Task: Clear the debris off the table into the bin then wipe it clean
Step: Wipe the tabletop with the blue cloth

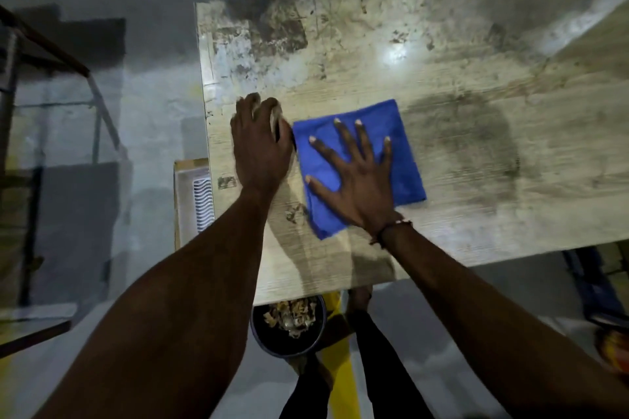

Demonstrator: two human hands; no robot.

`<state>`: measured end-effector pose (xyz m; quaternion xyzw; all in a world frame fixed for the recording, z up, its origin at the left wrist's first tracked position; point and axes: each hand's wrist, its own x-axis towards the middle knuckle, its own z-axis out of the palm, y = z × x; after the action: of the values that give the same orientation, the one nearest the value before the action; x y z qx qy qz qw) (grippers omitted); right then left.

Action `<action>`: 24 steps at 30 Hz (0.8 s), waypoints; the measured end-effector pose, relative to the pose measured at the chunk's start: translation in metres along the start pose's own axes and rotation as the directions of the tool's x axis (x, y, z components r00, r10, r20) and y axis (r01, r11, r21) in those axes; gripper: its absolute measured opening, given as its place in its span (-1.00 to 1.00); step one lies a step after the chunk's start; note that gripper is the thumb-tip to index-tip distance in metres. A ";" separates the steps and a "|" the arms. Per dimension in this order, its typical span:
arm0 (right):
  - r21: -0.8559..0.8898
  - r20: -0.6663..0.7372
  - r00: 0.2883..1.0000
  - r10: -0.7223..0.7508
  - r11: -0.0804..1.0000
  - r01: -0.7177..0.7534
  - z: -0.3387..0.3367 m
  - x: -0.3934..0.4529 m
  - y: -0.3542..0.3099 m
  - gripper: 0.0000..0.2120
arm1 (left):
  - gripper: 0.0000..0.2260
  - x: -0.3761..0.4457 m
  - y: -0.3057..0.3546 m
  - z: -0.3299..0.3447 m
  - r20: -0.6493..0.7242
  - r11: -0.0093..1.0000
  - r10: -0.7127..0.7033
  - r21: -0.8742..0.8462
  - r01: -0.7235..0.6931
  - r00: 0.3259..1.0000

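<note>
The right hand lies palm-down on the blue cloth with all 5 fingers spread wide and flat. It pins the cloth rather than pinching it. The left hand rests just beside the cloth's left edge, fingers curled and drawn together over the table. It may cup a small pale scrap, but the blur prevents a firm reading.

The step in hand is judged to be the wipe. To do it well, keep the right palm flat so pressure spreads across the whole cloth, and move in overlapping straight passes. Work from the far, heavily stained region toward the near edge so loosened grit travels in 1 direction. Refold the cloth when a face is soiled.

The cloth lies flat on the table, left of centre, near the left end. The table surface shows pale scuffing and dark patches across its far half and a grey smudge to the right of the cloth. A small crumbly patch sits at the cloth's near-left corner.

The bin stands on the floor below the table's near edge, holding pale debris. Any remaining scraps should go there before wiping over that area.
</note>
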<state>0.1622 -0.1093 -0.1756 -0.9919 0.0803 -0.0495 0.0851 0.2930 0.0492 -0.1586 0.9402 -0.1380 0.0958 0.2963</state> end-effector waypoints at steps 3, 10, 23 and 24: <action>-0.002 -0.024 0.991 0.130 0.991 -0.130 -0.012 0.024 0.048 -0.30 | -0.73 -0.001 0.003 -0.001 0.017 1.000 -0.026 -0.003 0.027 1.000; -0.011 -0.075 0.992 0.101 0.995 -0.102 0.002 0.051 0.003 -0.31 | -0.75 0.000 0.000 0.002 0.013 1.000 -0.009 0.000 0.009 1.000; 0.022 -0.023 1.000 0.007 1.000 -0.006 -0.004 0.015 -0.001 -0.30 | -0.72 0.000 -0.006 0.008 0.028 1.000 -0.024 0.019 0.023 0.999; 0.021 0.001 0.998 -0.064 0.998 0.064 -0.004 -0.004 -0.004 -0.31 | -0.72 0.000 -0.006 0.007 0.027 1.000 -0.023 0.013 0.023 0.999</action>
<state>0.1586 -0.1058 -0.1711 -0.9930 0.0481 -0.0523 0.0941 0.2957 0.0495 -0.1673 0.9449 -0.1305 0.0804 0.2893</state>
